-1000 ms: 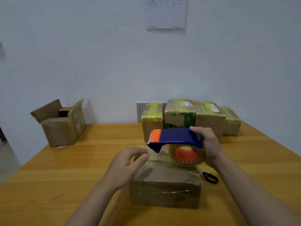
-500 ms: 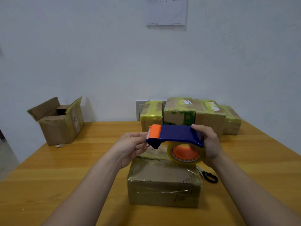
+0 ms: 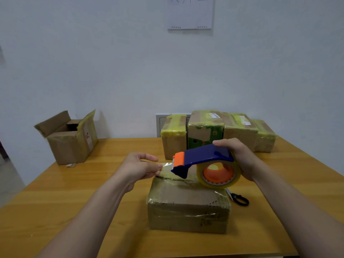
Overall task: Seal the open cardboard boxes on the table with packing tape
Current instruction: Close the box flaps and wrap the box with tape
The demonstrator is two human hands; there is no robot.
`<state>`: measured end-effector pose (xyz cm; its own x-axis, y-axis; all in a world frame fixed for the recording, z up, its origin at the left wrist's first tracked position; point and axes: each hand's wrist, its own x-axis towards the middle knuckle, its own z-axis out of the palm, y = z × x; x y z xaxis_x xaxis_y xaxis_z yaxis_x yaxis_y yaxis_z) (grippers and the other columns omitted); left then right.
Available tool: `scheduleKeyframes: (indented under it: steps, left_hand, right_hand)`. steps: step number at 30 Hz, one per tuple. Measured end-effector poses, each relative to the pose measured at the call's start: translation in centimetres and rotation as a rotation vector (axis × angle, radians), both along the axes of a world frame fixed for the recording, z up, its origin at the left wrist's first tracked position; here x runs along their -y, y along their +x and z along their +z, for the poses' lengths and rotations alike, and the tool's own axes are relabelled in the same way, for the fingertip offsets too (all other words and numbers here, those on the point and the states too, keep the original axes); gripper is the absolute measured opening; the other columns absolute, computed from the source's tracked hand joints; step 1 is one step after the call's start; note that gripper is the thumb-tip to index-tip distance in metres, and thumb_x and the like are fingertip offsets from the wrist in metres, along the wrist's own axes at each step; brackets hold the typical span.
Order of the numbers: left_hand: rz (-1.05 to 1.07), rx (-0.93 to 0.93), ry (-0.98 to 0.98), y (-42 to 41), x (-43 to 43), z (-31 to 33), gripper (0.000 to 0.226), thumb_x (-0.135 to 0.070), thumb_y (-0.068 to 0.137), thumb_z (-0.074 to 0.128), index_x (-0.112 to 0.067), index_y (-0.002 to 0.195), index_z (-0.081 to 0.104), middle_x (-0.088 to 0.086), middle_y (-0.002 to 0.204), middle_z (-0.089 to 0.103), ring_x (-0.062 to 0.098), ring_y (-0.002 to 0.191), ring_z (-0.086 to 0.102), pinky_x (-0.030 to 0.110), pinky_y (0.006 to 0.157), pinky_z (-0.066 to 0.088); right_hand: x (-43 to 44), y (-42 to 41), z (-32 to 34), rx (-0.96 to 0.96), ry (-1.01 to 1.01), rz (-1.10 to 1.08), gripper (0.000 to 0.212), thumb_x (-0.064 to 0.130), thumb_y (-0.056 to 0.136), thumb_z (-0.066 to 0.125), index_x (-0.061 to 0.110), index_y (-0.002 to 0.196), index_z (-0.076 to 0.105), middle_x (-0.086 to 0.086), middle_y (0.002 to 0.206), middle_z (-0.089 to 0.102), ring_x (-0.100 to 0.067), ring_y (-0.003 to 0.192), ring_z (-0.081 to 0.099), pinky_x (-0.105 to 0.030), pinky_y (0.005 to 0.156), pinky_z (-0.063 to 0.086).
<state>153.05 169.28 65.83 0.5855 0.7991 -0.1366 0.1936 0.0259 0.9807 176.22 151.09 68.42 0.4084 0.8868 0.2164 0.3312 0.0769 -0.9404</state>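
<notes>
A closed cardboard box point(image 3: 188, 207) with clear tape on it lies on the wooden table point(image 3: 74, 211) in front of me. Above its far edge my right hand point(image 3: 240, 157) grips a blue tape dispenser point(image 3: 202, 158) with an orange tip and a clear tape roll point(image 3: 218, 173) on an orange core. My left hand point(image 3: 139, 167) pinches the free end of the tape point(image 3: 166, 167), a short clear strip stretched out from the orange tip to the left. An open cardboard box point(image 3: 68, 136) with raised flaps stands at the table's far left corner.
Several boxes sealed with yellowish tape point(image 3: 214, 131) stand in a row at the back against the wall. Black-handled scissors point(image 3: 239, 199) lie on the table right of the near box. A paper sheet point(image 3: 189, 13) hangs on the wall.
My left hand reached the dispenser's orange tip, took the tape end and has drawn a short strip out leftward. The dispenser tilted, its tip now lower.
</notes>
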Motion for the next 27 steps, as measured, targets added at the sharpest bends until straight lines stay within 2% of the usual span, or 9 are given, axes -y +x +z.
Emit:
scheduleKeyframes:
  steps: [3, 9, 11, 14, 18, 20, 22, 27]
  left_hand:
    - [0.014, -0.034, 0.022, 0.1, 0.1, -0.1, 0.036, 0.000, 0.077, 0.088, -0.002, 0.106, 0.068, 0.016, 0.081, 0.077, 0.015, 0.065, 0.072, 0.022, 0.057, 0.057]
    - [0.007, -0.086, 0.043, -0.3, -0.5, -0.3, 0.035, -0.001, 0.077, 0.088, -0.003, 0.106, 0.067, 0.012, 0.078, 0.077, 0.014, 0.066, 0.073, 0.023, 0.057, 0.057]
    - [0.012, -0.141, 0.103, -0.3, -0.4, -0.5, 0.035, -0.003, 0.077, 0.089, -0.003, 0.105, 0.067, 0.013, 0.077, 0.078, 0.016, 0.066, 0.074, 0.025, 0.061, 0.058]
    - [0.035, -0.201, 0.214, 0.1, -0.2, -0.8, 0.034, -0.005, 0.075, 0.091, -0.005, 0.100, 0.067, 0.016, 0.075, 0.077, 0.016, 0.058, 0.071, 0.028, 0.059, 0.055]
    - [0.076, -0.313, 0.373, 0.8, 0.1, -0.8, 0.031, -0.009, 0.073, 0.092, -0.010, 0.092, 0.068, 0.009, 0.070, 0.076, 0.017, 0.060, 0.075, 0.031, 0.058, 0.061]
    - [0.071, -0.371, 0.433, 1.1, 0.3, -0.6, 0.029, -0.010, 0.071, 0.090, -0.014, 0.089, 0.068, 0.004, 0.068, 0.076, 0.015, 0.060, 0.075, 0.038, 0.066, 0.066]
    - [0.068, -0.443, 0.505, 1.3, 0.5, -0.4, 0.028, -0.013, 0.069, 0.090, -0.019, 0.085, 0.068, 0.001, 0.069, 0.076, 0.014, 0.062, 0.075, 0.040, 0.067, 0.066]
    - [0.054, -0.631, 0.708, 1.7, 1.5, 0.8, 0.025, -0.019, 0.070, 0.089, -0.024, 0.085, 0.069, -0.005, 0.082, 0.068, 0.015, 0.081, 0.067, 0.031, 0.066, 0.060]
  right_hand:
    - [-0.1, -0.1, 0.6, 0.078, -0.015, 0.014, 0.057, 0.051, 0.081, 0.061, -0.005, 0.087, 0.073, -0.016, 0.079, 0.071, -0.019, 0.071, 0.067, -0.032, 0.077, 0.048]
    - [0.7, 0.8, 1.5, 0.057, -0.092, 0.011, 0.046, 0.051, 0.080, 0.058, 0.008, 0.081, 0.075, -0.009, 0.078, 0.071, -0.019, 0.076, 0.065, -0.038, 0.081, 0.046]
    - [0.5, 0.6, 1.4, 0.112, -0.104, 0.011, 0.047, 0.048, 0.082, 0.060, 0.004, 0.078, 0.074, -0.009, 0.071, 0.068, -0.015, 0.066, 0.063, -0.035, 0.077, 0.045]
    - [-0.1, 0.1, 1.3, 0.178, -0.112, -0.037, 0.041, 0.039, 0.094, 0.068, 0.014, 0.062, 0.073, -0.005, 0.062, 0.066, -0.010, 0.056, 0.060, -0.036, 0.075, 0.046]
    - [-0.8, -0.3, 1.6, 0.288, -0.177, -0.077, 0.040, 0.037, 0.095, 0.067, 0.004, 0.076, 0.076, -0.012, 0.070, 0.071, -0.015, 0.063, 0.063, -0.037, 0.075, 0.051]
    - [-1.3, -0.7, 1.8, 0.362, -0.206, -0.094, 0.042, 0.040, 0.094, 0.068, 0.003, 0.076, 0.077, -0.013, 0.069, 0.071, -0.016, 0.063, 0.061, -0.035, 0.073, 0.051]
    - [-1.7, -1.0, 1.9, 0.414, -0.232, -0.102, 0.043, 0.041, 0.093, 0.069, 0.003, 0.074, 0.076, -0.011, 0.063, 0.068, -0.013, 0.057, 0.058, -0.031, 0.068, 0.050]
    - [-2.1, -1.1, 2.2, 0.468, -0.272, -0.101, 0.045, 0.041, 0.092, 0.069, 0.000, 0.076, 0.076, -0.020, 0.068, 0.066, -0.016, 0.057, 0.055, -0.031, 0.065, 0.047]
